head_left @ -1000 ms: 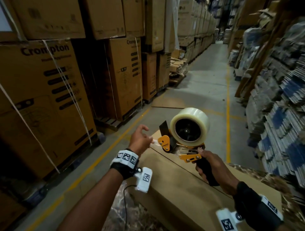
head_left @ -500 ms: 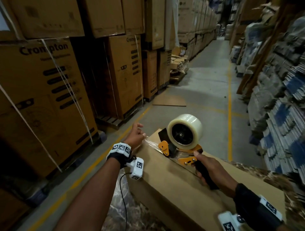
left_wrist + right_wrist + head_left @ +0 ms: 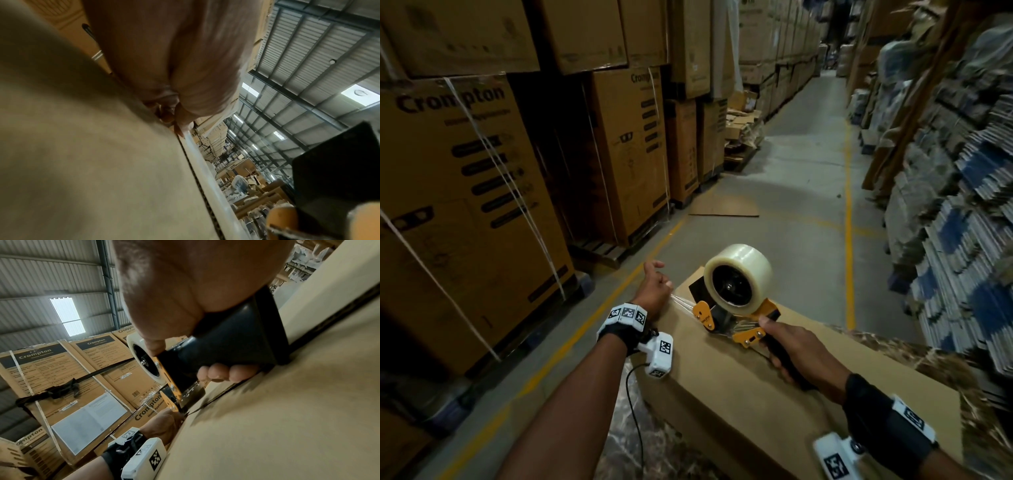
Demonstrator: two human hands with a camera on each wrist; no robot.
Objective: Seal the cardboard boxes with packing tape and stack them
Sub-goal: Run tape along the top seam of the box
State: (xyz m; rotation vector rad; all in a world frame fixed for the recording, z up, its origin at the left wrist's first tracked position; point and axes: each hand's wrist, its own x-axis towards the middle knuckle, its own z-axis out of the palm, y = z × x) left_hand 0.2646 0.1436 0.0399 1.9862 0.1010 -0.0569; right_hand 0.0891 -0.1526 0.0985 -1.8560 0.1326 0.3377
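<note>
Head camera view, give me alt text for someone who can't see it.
A person's right hand grips a tape dispenser on a cardboard box, while the left hand pinches the clear tape end at the box's far edge. Stacked cartons line a warehouse aisle.

A grey concrete floor (image 3: 801,192) with yellow lines carries stacked cartons (image 3: 465,212) and 1 flat cardboard sheet (image 3: 724,207).

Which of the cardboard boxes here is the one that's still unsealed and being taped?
The plain brown cardboard box under both hands, its flap seam still untaped beneath the orange tape dispenser. The printed Crompton boxes stand strapped and stacked at the left.
</note>
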